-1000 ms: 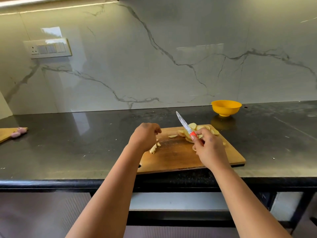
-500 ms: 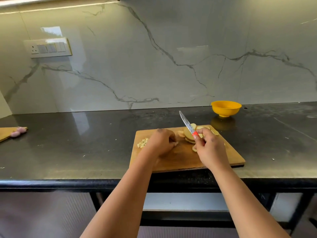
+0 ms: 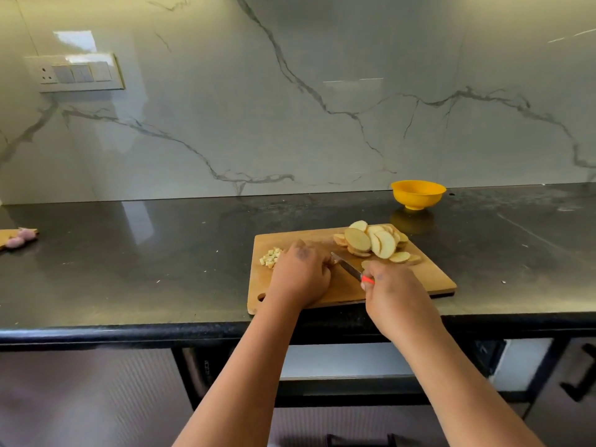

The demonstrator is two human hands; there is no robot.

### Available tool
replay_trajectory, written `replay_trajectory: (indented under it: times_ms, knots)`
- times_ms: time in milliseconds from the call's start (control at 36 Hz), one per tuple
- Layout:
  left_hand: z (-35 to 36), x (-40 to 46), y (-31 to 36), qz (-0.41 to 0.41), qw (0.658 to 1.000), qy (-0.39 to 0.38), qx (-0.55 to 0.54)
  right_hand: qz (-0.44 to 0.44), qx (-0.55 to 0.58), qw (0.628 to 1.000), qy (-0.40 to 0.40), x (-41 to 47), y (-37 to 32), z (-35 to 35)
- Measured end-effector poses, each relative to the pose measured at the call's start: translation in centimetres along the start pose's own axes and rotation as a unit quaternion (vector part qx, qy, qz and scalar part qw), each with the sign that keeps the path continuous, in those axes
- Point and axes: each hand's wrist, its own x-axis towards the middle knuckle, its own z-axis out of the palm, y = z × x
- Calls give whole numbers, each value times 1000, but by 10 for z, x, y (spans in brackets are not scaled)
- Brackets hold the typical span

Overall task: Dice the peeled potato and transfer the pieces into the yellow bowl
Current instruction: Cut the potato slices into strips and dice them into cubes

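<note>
Potato slices (image 3: 375, 241) behind knife (image 3: 346, 267); our right hand (image 3: 392, 293) grips handle, left hand (image 3: 301, 272) curled over piece, fingertips beside blade: nick risk.

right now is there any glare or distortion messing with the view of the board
Head view: window glare streaks the dark countertop and backsplash, not the cutting board; wide-angle bending curves the counter edge; the potato slices and diced bits read clearly, slightly soft; the hands hide the cut.

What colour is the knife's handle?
Red-orange: the knife handle shows just above the right hand in the head view.
</note>
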Motion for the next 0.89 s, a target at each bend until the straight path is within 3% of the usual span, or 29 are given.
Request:
replay_trajectory:
  times_ms: [194, 361, 528, 694, 833, 889]
  knots:
    - [-4, -5, 1, -24, 999, -33, 1, 17, -44, 998, -46, 4, -14, -8]
    - [-5, -6, 1, -27, 999, -25, -2, -5, -36, 999, -25, -2, -15, -10]
    - [-4, -7, 1, -22, 1000, -12, 0, -5, -93, 994, -55, 4, -25, -12]
    - [-2, -10, 3, -35, 999, 14, 7, 45, -141, 972, -181, 19, -40, -37]
    - [-4, -13, 4, -31, 999, 22, 17, 56, -188, 950, -243, 11, -24, -68]
    - [-6, -14, 5, -32, 999, 25, 9, 43, -170, 956, -233, 6, -20, -78]
